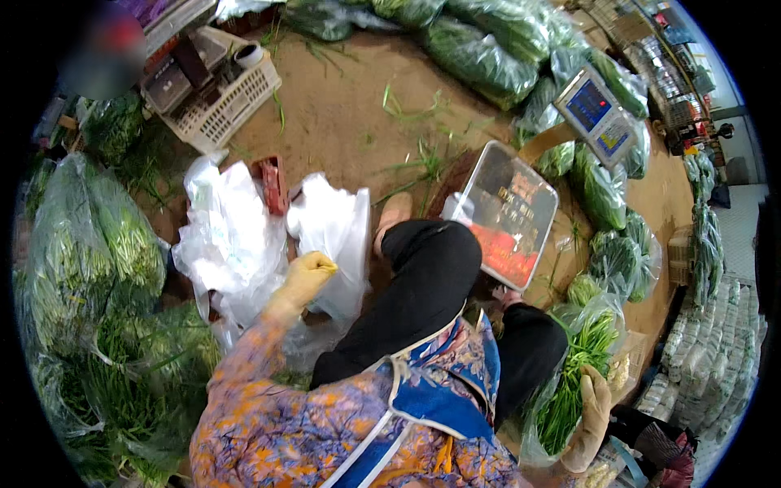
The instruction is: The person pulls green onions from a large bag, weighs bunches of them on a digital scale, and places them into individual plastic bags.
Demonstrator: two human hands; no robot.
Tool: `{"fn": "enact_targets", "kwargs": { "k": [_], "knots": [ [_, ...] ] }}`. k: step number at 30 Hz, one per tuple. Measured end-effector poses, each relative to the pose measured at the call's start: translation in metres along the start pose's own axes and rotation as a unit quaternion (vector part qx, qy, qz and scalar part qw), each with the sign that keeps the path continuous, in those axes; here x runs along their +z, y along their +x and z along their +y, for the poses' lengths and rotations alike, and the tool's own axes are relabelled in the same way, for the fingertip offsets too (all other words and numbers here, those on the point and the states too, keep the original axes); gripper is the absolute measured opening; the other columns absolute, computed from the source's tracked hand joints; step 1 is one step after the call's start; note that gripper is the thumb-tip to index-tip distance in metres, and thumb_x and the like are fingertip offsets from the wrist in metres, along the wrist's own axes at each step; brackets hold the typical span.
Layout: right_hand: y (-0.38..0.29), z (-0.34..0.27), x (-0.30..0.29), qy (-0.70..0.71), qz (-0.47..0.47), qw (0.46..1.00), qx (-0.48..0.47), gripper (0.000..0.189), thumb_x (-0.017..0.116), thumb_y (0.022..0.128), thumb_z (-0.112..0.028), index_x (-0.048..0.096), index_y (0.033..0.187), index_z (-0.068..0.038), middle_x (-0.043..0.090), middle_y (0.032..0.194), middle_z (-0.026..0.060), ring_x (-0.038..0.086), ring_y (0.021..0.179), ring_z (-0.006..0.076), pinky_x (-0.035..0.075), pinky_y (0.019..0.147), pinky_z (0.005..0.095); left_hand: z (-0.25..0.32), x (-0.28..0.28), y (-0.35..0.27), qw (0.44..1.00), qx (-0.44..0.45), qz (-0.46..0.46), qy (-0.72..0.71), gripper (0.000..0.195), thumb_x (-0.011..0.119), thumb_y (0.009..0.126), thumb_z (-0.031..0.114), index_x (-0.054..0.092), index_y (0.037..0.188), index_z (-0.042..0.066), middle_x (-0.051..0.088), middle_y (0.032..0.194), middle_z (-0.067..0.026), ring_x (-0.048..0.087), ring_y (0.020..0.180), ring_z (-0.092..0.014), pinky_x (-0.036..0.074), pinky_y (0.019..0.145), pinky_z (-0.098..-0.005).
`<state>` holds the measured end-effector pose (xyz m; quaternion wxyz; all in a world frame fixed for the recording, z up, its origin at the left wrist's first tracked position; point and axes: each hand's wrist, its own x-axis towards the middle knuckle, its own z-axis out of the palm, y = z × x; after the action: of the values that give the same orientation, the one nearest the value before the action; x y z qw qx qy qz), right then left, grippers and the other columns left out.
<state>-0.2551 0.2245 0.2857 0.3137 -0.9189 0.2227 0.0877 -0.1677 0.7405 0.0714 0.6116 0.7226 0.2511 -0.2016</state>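
My left hand (309,274), in a pale yellow glove, is closed in a fist above white plastic bags (335,232); nothing clearly shows in it. At the lower right, my right hand (590,415), gloved too, lies against a bundle of long green stalks (564,390) in a clear plastic bag. Its fingers are straight and together, and whether they grip the bag cannot be told. A digital scale stands before me, its metal platform (509,201) bearing red writing and its display (592,116) raised on a post.
Bagged leafy greens (91,256) are piled at the left, and more bagged greens (488,58) curve along the top and right. A cream plastic crate (226,116) stands at the upper left. Loose green stalks (427,161) litter the brown floor. Wrapped white packs (708,348) are stacked at the far right.
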Motion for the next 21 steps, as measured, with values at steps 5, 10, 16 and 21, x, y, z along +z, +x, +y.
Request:
{"fn": "enact_targets", "kwargs": {
  "k": [5, 10, 16, 21],
  "knots": [
    [0.016, -0.065, 0.016, 0.064, -0.018, 0.995, -0.075, 0.029, 0.052, 0.085, -0.015, 0.056, 0.110, 0.000, 0.060, 0.099, 0.0111, 0.055, 0.094, 0.0202, 0.040, 0.085, 0.0290, 0.130, -0.052, -0.065, 0.909, 0.346, 0.094, -0.212, 0.007, 0.055, 0.085, 0.008, 0.054, 0.077, 0.009, 0.046, 0.064, 0.0064, 0.038, 0.052, -0.002, 0.031, 0.044, -0.0176],
    [0.034, -0.137, 0.049, 0.084, -0.141, 0.942, -0.293, 0.036, 0.057, 0.081, -0.014, 0.054, 0.115, -0.002, 0.060, 0.105, 0.0117, 0.056, 0.097, 0.0176, 0.041, 0.085, 0.0268, 0.143, -0.051, -0.085, 0.906, 0.385, 0.142, -0.101, 0.005, 0.054, 0.085, 0.010, 0.054, 0.080, 0.007, 0.049, 0.065, 0.0032, 0.042, 0.056, -0.004, 0.034, 0.047, -0.0188],
    [0.008, -0.213, 0.109, 0.478, -0.296, 0.768, -0.308, 0.055, 0.061, 0.079, -0.020, 0.041, 0.128, -0.006, 0.056, 0.105, 0.0066, 0.054, 0.090, 0.0153, 0.043, 0.082, 0.0301, 0.225, 0.064, -0.118, 0.862, 0.437, -0.145, -0.213, 0.024, 0.053, 0.089, 0.026, 0.054, 0.100, 0.005, 0.057, 0.091, -0.0017, 0.055, 0.079, -0.011, 0.048, 0.068, -0.0242],
    [0.052, -0.167, 0.081, 0.609, -0.175, 0.758, -0.158, 0.030, 0.058, 0.086, -0.019, 0.054, 0.112, -0.004, 0.059, 0.096, 0.0006, 0.053, 0.083, 0.0083, 0.044, 0.076, 0.0240, 0.268, 0.123, -0.102, 0.777, 0.543, -0.203, -0.246, 0.029, 0.056, 0.087, 0.028, 0.054, 0.107, 0.007, 0.056, 0.094, 0.0008, 0.052, 0.082, -0.008, 0.045, 0.075, -0.0227]
  ]
}}
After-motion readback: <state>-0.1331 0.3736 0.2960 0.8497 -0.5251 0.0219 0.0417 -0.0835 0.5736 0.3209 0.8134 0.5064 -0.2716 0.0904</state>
